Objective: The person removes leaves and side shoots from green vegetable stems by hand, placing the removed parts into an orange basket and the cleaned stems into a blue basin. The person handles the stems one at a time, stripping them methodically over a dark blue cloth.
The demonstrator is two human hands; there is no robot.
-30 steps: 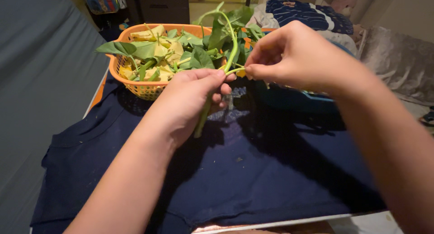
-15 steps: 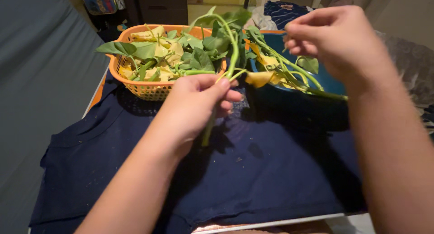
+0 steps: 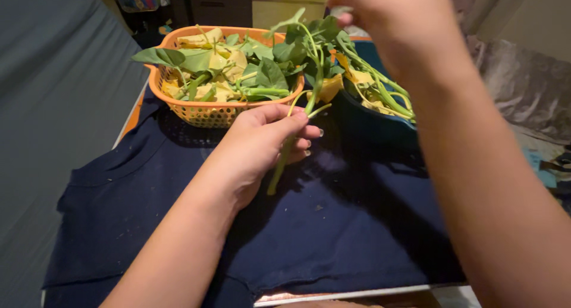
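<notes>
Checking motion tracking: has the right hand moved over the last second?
Yes. The right hand has risen away from the left hand's stem, now above the blue bowl.

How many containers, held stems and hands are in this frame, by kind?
Orange basket of leaves: 1
Blue bowl of stems: 1
Green stem held in the left hand: 1
Hands: 2, left hand and right hand
Total: 5
</notes>
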